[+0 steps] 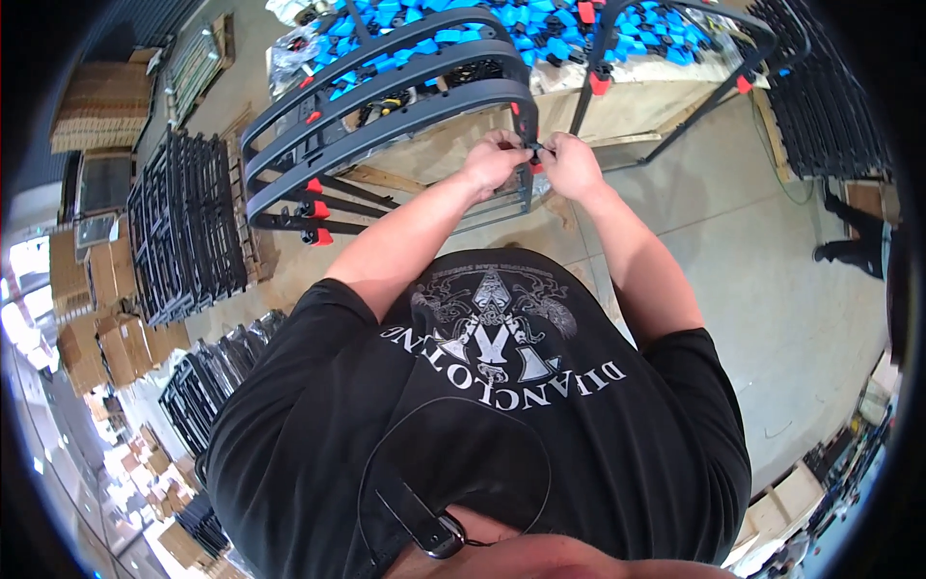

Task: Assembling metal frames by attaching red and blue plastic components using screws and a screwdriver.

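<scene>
Several black curved tubular frames [386, 145] stand stacked in front of me, with red fittings [314, 208] on their tube ends. My left hand [494, 162] is closed, its fingertips pinching at a small black part [536, 151] by the right-hand upright of the nearest frame. From the other side my right hand [571, 166] closes its thumb and fingers on the same spot. A red fitting [536, 168] shows just below the fingertips. The exact shape of the small part is mostly hidden by my fingers.
Behind the frames a wooden crate [617, 101] holds a heap of blue and black plastic pieces [550, 43]. Another black frame [666, 145] leans at its right. Stacked black frames [188, 227] and cardboard boxes [106, 106] stand left. A person's dark-clothed legs [858, 236] show at right.
</scene>
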{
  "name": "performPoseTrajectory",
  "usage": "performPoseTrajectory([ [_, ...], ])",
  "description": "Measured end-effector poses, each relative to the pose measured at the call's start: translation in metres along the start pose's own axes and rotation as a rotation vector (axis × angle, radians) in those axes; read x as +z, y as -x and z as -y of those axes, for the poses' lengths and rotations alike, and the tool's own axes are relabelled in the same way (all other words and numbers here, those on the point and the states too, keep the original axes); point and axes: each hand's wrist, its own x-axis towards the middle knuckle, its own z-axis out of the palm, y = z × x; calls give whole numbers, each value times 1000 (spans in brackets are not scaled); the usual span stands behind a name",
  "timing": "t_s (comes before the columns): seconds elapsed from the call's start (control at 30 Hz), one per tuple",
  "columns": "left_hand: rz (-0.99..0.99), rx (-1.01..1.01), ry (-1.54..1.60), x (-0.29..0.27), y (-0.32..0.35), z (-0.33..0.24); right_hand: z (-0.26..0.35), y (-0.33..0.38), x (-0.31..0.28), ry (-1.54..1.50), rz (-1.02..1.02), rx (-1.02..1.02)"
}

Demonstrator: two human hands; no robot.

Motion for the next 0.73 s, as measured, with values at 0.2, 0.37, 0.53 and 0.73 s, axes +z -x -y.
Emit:
performPoseTrajectory([
  [0.2,211,-397,151,-3,-13,31,6,-5,4,20,0,-43],
  [0.37,161,279,-632,-17,0,10,4,-5,3,2,-13,-24],
  [0.53,116,458,-932,-22,5,6,12,-9,1,75,22,-58],
  [0.73,98,326,-787,-42,18,0,-34,-1,29,-137,-60,49],
])
